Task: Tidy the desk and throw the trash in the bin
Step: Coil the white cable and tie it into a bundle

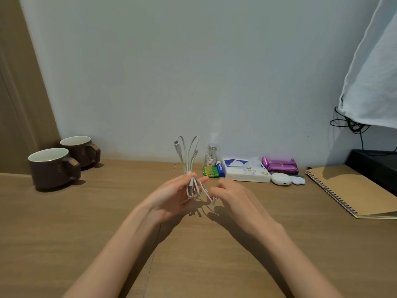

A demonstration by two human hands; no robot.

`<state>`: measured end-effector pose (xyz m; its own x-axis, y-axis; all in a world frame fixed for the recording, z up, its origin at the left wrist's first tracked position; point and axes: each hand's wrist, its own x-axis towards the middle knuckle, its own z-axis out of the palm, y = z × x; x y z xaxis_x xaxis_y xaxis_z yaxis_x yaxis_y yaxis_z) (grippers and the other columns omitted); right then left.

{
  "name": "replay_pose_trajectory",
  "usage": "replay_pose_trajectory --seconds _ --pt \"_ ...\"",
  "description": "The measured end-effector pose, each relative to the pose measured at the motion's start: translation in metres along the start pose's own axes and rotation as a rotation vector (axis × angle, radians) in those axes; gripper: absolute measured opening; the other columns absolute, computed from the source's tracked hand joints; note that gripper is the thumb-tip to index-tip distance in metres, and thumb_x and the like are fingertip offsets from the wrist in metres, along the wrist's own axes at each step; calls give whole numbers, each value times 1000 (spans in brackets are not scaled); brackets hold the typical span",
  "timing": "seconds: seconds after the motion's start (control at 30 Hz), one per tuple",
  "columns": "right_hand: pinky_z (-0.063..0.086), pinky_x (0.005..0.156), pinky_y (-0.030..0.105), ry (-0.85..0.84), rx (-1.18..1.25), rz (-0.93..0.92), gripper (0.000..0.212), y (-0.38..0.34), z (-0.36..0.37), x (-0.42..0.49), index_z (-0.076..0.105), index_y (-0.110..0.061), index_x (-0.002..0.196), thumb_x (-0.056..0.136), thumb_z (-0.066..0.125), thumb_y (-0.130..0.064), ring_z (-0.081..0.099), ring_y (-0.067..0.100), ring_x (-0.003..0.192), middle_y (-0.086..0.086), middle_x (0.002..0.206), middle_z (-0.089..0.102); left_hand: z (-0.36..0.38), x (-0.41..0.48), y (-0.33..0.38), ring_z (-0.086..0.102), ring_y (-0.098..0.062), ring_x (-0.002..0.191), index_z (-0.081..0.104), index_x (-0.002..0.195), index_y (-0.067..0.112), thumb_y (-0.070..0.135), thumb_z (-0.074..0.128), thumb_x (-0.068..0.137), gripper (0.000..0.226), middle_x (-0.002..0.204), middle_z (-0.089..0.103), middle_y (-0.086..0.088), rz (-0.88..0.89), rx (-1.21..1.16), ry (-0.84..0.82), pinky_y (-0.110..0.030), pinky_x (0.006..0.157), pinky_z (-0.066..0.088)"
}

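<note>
Head view, starting at the left: the front mug (53, 167) and the back mug (80, 150) sit side by side near the wall. Both are pale inside, and I can't tell from here whether they hold anything.

In the centre, the left hand (171, 196) holds the white USB cable (189, 160) up off the surface (107, 211). Its fingers (202, 180) are curled round the waist of the gathered loops, and the plug stands up on top. That cable looks light, limp and springy to me, so the bundle's middle is the place to hold it. The right hand (232, 196) sits just beside, fingers half curled, apparently pinching the dangling tail.

Further right, the glass bottle (211, 157) holds small pale tablets, with green batteries (211, 172) in front of it. The tissue pack (247, 172) has a sheet poking out.
</note>
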<state>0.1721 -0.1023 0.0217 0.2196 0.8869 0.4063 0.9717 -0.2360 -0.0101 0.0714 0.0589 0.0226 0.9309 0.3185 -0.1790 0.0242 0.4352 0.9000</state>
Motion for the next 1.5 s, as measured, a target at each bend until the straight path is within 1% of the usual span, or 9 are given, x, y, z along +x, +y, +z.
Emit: replay_pose_trajectory --seconds 0.17,0.3,0.43,0.57,0.77,0.87,0.97,1.2,1.5 --pt "43 66 29 -1 40 101 29 7 6 -1 57 -29 92 84 59 -1 45 12 82 -6 97 51 -7 1 6 64 -18 81 65 80 15 24 59 85 12 82 68 -4 18 -172 12 -38 96 46" --pt "43 75 32 61 407 293 25 8 3 4 53 -26 81 94 41 -8 51 10 83 -5 90 56 -7 -2 13 71 -21 73 61 88 7 17 51 93 15 77 66 -10 90 -300 57 -42 75 58" --pt "37 63 9 40 677 378 18 1 -3 4 59 -21 83 97 47 -19 54 -10 70 -10 77 62 -3 -6 16 67 -19 65 60 88 4 18 51 92 17 76 63 -10 118 -340 24 -41 71 60" --pt "44 73 27 146 787 342 10 5 0 4 66 -25 90 94 56 -24 59 0 78 -9 79 70 -1 -7 18 58 -18 67 60 88 4 19 49 95 19 77 59 -7 172 -353 99 -35 61 61" --pt "35 58 20 202 791 327 6 9 -3 4 54 -22 93 97 50 -19 50 16 63 -5 77 71 -5 -6 22 52 -14 63 58 86 6 21 48 95 20 77 56 -5 213 -334 159 -24 59 57" --pt "37 59 13 165 668 362 11 23 -7 -1 56 -23 90 97 50 -18 51 4 61 -8 79 71 -12 -7 26 48 -10 59 58 87 8 22 48 96 20 76 55 -3 256 -330 172 -19 57 54" --pt "41 64 18 41 647 426 12 33 -6 -3 57 -24 89 97 50 -18 56 15 71 -8 82 72 -15 -8 24 47 -8 60 59 87 11 22 47 96 18 75 54 0 277 -154 131 -18 59 52" --pt "49 86 15 -198 910 392 29 15 -7 3 57 -29 124 95 54 -35 60 -3 108 -13 121 63 6 -12 9 54 -8 65 64 87 12 26 57 83 16 75 61 2 250 24 -142 -21 66 52" --pt "49 87 35 -116 1336 501 20 7 -9 8 60 -13 82 94 53 -28 60 14 66 -3 66 62 5 -16 7 56 -9 73 63 89 13 32 51 86 22 81 60 1 257 216 -221 -25 76 53"
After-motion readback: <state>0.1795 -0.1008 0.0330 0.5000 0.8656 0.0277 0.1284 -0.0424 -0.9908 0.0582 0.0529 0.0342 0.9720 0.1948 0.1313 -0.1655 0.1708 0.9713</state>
